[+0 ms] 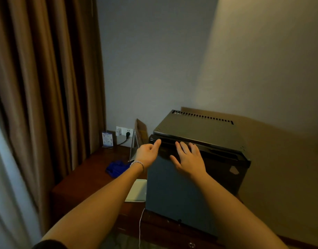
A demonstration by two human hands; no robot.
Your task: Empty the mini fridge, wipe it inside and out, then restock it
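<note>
Right hand (188, 159) lies flat, fingers spread, on mini fridge (194, 169) door top; left hand (147, 153), loosely curled, empty, touches its left corner.

Pale beaded bracelet (138, 163), dark sleeve (48, 244)

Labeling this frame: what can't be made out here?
- Head view: mini fridge interior and contents, hidden by its shut door.
- Fingertips of the left hand, curled behind it at the door's top edge.
- Print on the small card: too small, dim.
- Blue item on the desk: blurred.
</note>
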